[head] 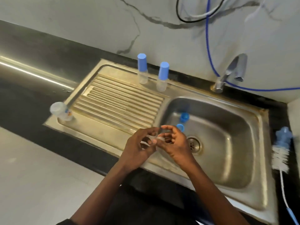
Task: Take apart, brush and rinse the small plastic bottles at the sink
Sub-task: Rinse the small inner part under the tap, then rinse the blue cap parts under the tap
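Note:
Both hands meet over the left rim of the sink basin [230, 161]. My left hand [139, 150] and my right hand [175, 143] hold a small clear plastic bottle part [159, 135] between their curled fingers; it is blurred. Two blue caps, one [184, 117] and another [180, 127], lie in the basin just beyond my right hand. Two capped clear bottles, one [142, 69] and a second [162, 77], stand upright at the back of the drainboard. A wider clear bottle [62, 112] stands at the drainboard's front left corner.
A blue and white bottle brush [281, 151] lies on the black counter right of the sink. The tap [230, 72] stands behind the basin, no water visible. A blue hose [209, 46] and cables hang on the wall. The drain [194, 144] sits near my right hand.

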